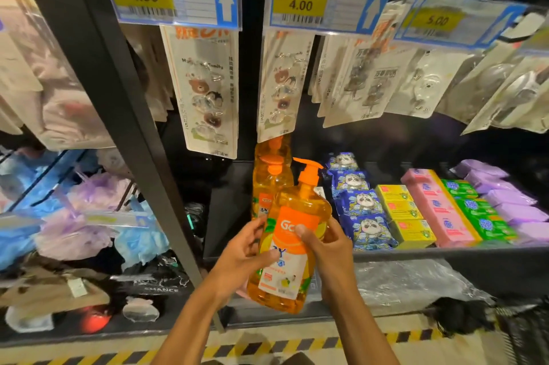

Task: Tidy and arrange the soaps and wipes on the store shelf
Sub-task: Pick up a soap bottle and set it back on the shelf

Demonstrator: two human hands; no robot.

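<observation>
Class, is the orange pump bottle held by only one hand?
No, the left hand and the right hand both grip the orange pump bottle.

At lower centre, the left grip [245,250] and the right grip [328,246] hold a tilted orange pump bottle [297,211] in front of the shelf [445,252]. More orange bottles [269,183] stand upright just behind it. Rightward lie rows of blue panda wipes [358,201], yellow soaps [401,213], pink soaps [439,210], green soaps [475,211] and purple packs [511,198].

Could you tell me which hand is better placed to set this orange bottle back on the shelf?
Probably the right hand: it wraps round the side of the bottle, while the left hand is nearer the shelf post.
</observation>
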